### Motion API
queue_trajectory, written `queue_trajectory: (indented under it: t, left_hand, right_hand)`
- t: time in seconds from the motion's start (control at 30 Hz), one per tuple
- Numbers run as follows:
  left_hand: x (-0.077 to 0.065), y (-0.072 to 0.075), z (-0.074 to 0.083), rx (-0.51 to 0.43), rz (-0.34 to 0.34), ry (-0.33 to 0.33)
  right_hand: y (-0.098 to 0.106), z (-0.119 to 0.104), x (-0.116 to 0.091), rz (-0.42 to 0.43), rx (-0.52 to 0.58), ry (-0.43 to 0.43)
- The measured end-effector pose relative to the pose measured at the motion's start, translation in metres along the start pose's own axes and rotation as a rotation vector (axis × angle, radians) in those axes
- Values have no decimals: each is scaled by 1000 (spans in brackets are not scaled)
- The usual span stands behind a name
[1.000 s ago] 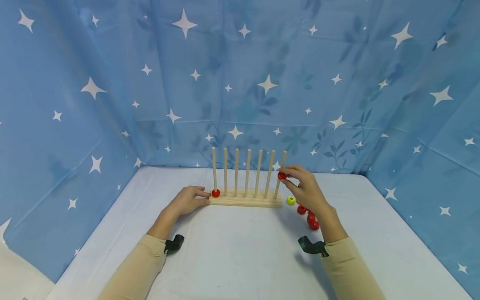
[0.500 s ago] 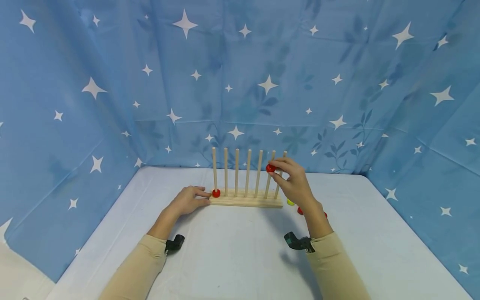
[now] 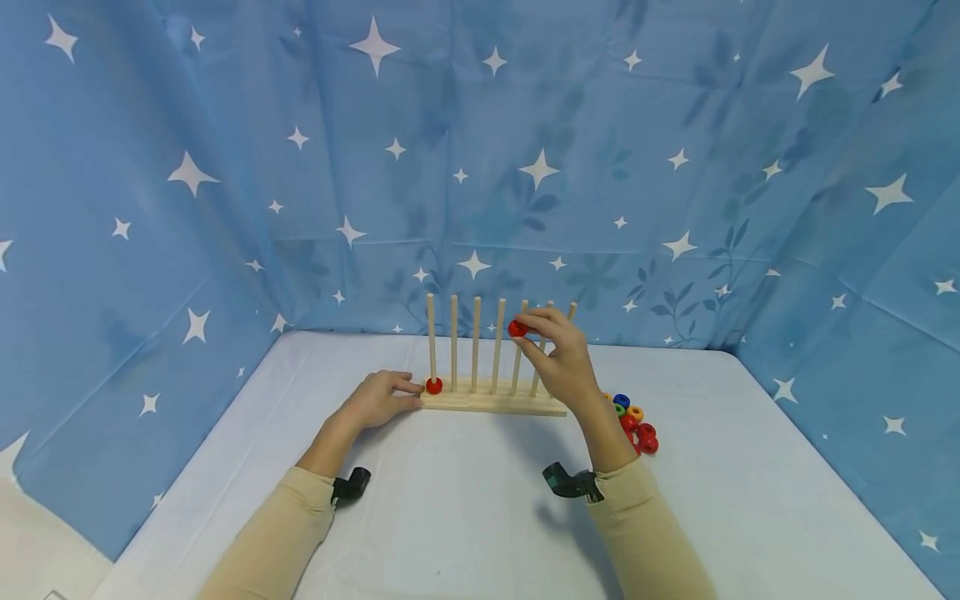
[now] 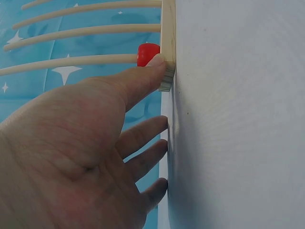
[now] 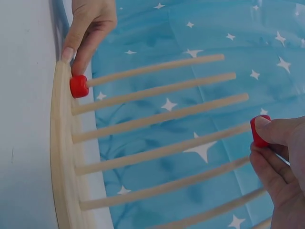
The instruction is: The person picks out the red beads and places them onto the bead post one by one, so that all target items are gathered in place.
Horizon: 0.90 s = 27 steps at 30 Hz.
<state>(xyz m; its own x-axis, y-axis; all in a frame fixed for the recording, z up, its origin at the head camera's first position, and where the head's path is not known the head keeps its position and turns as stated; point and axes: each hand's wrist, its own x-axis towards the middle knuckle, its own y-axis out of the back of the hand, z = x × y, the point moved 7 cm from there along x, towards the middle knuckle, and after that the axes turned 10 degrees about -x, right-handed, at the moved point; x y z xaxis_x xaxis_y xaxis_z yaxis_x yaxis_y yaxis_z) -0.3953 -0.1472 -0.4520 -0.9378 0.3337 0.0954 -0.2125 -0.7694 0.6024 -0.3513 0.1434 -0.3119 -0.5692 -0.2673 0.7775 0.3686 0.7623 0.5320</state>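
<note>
A wooden rack with several upright pegs stands on the table. Its leftmost peg carries a red bead at the bottom. My left hand holds the left end of the base between thumb and index finger, the thumb beside that bead; its other fingers are stretched down at the tabletop. Between thumb and fingertips my right hand pinches another red bead, raised near the upper part of the pegs, right of the middle one. The right hand and forearm hide parts of the right-hand pegs.
Loose red, blue, green and orange beads lie in a cluster right of the rack, partly behind my right forearm. A white cloth covers the table. Blue star-patterned curtain rises behind and at both sides.
My right hand has moved left and slightly up with the red bead, from the rightmost peg to past the middle-right pegs. More loose beads show now. My left hand stays put.
</note>
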Motion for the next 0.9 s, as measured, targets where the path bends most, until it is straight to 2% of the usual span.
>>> queue_trajectory:
  t: [0.23,0.4,0.73,0.9]
  left_hand:
    - [1,-1,-2,-8,-5,-14]
    - [1,0,-3,-11,3,-13]
    - [0,1,-1,1,6,-19]
    - [0,1,-1,0,10,-16]
  right_hand:
    - [-10,-7,4,26,33,38]
    - [-14,-12,6,34,53,30]
    - [-14,-17,8,78,67,34]
    - [-15,-23,12,101,65,71]
